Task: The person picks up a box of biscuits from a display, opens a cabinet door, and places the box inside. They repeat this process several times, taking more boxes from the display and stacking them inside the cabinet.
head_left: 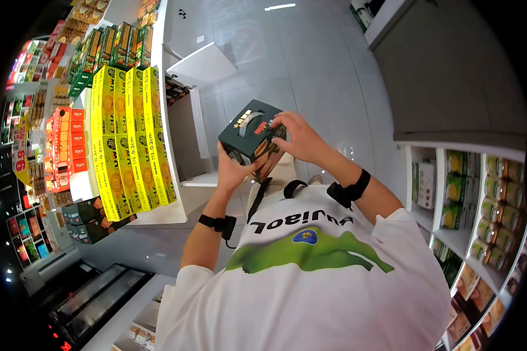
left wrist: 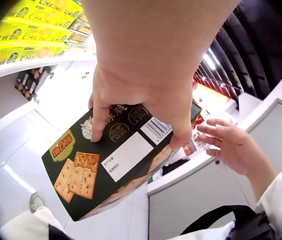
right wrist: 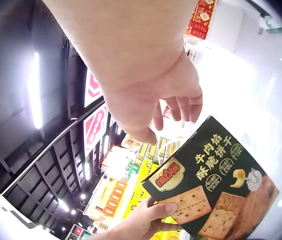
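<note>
A dark green biscuit box (head_left: 253,133) with a carry handle on top is held in front of the white shirt. My left hand (head_left: 233,168) grips its lower left part; in the left wrist view the fingers and thumb of this hand (left wrist: 141,100) spread over the box's barcode face (left wrist: 106,165). The right hand (head_left: 298,137) is beside the box's right corner. In the right wrist view that hand (right wrist: 156,95) has loosely bent fingers, apart from the box (right wrist: 213,185), while the left hand (right wrist: 143,220) has its thumb on the biscuit picture.
Yellow boxes (head_left: 129,146) line a white shelf on the left, with dark green boxes (head_left: 123,45) at its far end. Below it, an open white cabinet door (head_left: 202,65) sticks out over the grey tile floor (head_left: 322,76). Shelves of packaged goods (head_left: 462,187) stand on the right.
</note>
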`<state>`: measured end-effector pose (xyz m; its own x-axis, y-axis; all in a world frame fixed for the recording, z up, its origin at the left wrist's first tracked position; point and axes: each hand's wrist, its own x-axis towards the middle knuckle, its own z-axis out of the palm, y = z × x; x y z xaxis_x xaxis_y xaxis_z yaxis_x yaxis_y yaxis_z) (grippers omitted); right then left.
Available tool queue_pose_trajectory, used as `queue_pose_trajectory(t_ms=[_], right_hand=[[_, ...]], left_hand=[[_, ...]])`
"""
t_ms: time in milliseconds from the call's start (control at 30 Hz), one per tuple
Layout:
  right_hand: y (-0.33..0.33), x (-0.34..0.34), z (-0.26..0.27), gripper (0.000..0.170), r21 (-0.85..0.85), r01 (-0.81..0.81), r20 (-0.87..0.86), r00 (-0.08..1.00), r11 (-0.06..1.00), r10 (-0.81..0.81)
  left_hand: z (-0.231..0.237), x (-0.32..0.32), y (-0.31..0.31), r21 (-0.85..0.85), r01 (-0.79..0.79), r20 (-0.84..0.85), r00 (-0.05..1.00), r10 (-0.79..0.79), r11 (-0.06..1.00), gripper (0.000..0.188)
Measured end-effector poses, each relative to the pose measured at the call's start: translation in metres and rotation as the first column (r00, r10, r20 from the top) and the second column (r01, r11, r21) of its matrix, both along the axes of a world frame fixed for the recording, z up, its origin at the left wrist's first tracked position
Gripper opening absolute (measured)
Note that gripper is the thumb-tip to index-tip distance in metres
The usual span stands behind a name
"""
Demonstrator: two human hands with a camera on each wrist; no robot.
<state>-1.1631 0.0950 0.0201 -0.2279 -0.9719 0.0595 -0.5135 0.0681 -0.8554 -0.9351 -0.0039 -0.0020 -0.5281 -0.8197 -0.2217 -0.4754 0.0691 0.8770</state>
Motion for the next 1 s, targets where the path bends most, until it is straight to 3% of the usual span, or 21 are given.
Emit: queue_pose_trajectory(t_ms=[167,233,267,400,600,667,733,833,900,933,1000], right_hand=[[-0.086,-0.037,-0.011,0.036,0.061,-0.167,-0.067,0.983,0.984,0.171],[-0.118,-0.05,-0.001,0.036,0.27,-0.091,0.025,0.996,0.958,0.088],[-0.137,-0.06,-0.003,0.036,0.271,-0.101,0.009,0.995,0.957,0.103],[-0.208,-0.08,-0.015,0.038,0.303,-0.075,0.065,0.996,0.95,0.058],[-0.34,-0.067,-0.056,0.04,0.397,-0.194,0.197,0.973,0.897,0.124],[-0.387,-0.052,-0.081,0.037,0.451,-0.277,0.277,0.947,0.848,0.162],[-0.438,-0.032,-0.11,0.037,0.52,-0.476,0.46,0.856,0.71,0.237],[-0.498,0.01,-0.165,0.029,0.454,-0.612,0.46,0.783,0.647,0.418],[-0.528,0.031,-0.208,0.028,0.445,-0.64,0.416,0.767,0.626,0.488],[-0.549,0.039,-0.231,0.027,0.424,-0.656,0.345,0.754,0.624,0.559],[-0.581,0.051,-0.275,0.027,0.415,-0.678,0.381,0.735,0.606,0.561]], left_hand=[[-0.024,-0.001,-0.087,-0.037,-0.089,0.043,0.995,0.09,0.995,0.106],[-0.033,-0.002,-0.118,0.002,-0.135,-0.015,0.991,0.135,0.991,0.104],[-0.051,-0.001,-0.138,-0.019,-0.146,-0.05,0.988,0.145,0.989,0.103],[-0.031,-0.009,-0.195,-0.157,-0.202,-0.032,0.979,0.199,0.967,0.101],[-0.038,-0.005,-0.274,-0.012,-0.389,-0.085,0.918,0.387,0.921,0.106],[-0.062,0.003,-0.293,-0.004,-0.454,-0.022,0.891,0.454,0.891,0.109],[-0.086,0.008,-0.312,-0.01,-0.517,0.041,0.855,0.517,0.856,0.111],[-0.13,0.011,-0.349,-0.117,-0.557,0.01,0.827,0.562,0.822,0.116],[-0.162,0.024,-0.368,-0.148,-0.568,0.212,0.781,0.587,0.809,0.122],[-0.19,0.033,-0.379,-0.14,-0.605,0.208,0.756,0.621,0.784,0.127],[-0.249,0.053,-0.402,-0.153,-0.62,0.247,0.73,0.637,0.77,0.129]])
